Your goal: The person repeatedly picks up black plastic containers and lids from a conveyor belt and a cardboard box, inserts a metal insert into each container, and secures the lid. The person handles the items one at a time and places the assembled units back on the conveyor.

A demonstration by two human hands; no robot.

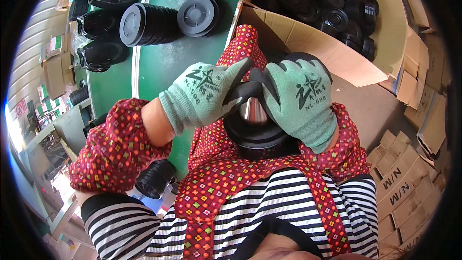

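Both my hands wear green gloves with black-coated fingers and meet in front of my chest. A shiny metal cone-shaped piece [254,111] rises between them from a wide black round base [255,137] close to my lap. My left hand [209,91] comes in from the left, its thumb and forefinger drawn together at the top of the metal piece. My right hand [301,96] is curled over the same spot, its thumb against the left fingertips. A dark curved edge shows behind the right knuckles. What the fingers pinch is hidden by the gloves.
On the green table [168,62] lie a stack of black round plastic parts [149,24], a grey-black disc [198,15] and glossy black bowls [103,55]. A cardboard box [313,38] full of black round parts stands at the right. Flattened cartons [404,188] lie beyond.
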